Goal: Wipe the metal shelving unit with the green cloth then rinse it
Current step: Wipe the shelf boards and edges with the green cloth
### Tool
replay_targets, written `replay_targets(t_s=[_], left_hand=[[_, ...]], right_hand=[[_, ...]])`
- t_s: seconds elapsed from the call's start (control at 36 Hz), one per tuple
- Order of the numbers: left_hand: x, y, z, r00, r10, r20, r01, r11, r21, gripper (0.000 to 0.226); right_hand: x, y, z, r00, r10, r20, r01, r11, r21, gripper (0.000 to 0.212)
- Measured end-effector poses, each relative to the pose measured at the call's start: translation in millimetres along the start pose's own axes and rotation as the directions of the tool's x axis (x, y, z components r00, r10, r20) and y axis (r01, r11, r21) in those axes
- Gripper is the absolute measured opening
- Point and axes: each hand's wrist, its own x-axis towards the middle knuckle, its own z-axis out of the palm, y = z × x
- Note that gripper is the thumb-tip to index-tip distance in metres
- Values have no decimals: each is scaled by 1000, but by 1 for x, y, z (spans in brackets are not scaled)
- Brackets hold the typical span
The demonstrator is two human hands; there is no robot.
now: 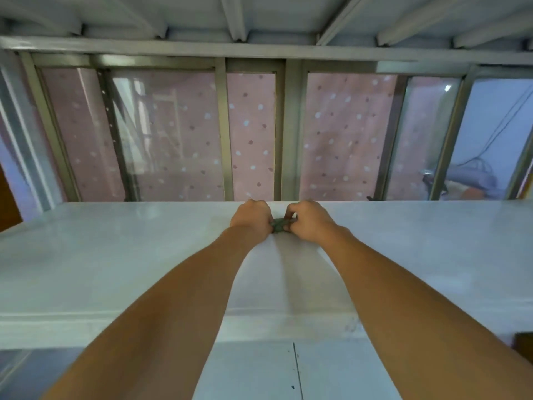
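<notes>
Both arms are stretched out over the shelf (115, 255), a white painted metal top; I'm looking along it from the near edge. The left hand (251, 216) and right hand (311, 222) are close together near the far edge, fingers curled, each pinching one end of the green cloth (279, 225). The cloth is bunched into a small wad between the two hands, on or just above the surface, I can't tell which. Overhead is the ribbed underside of the upper tier (259, 21). Behind are a window frame (224, 125) and a pink dotted curtain (251, 134)
</notes>
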Motion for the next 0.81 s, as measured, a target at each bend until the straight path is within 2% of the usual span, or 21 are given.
replay_targets(t_s=[0.14,0.42,0.81], left_hand=[[-56,17,-13,1000,28,7,-28,999,18,17],[-132,42,-28,998,69,11,-69,997,30,18],[-141,85,-22,991,110,78,-107,993,-51,18]], right_hand=[[-60,-9,-13,1000,-7,-14,7,999,-50,22],[-149,-19,-44,1000,-6,-10,5,999,-53,19],[-179,19,-73,1000,-23,7,24,999,-45,20]])
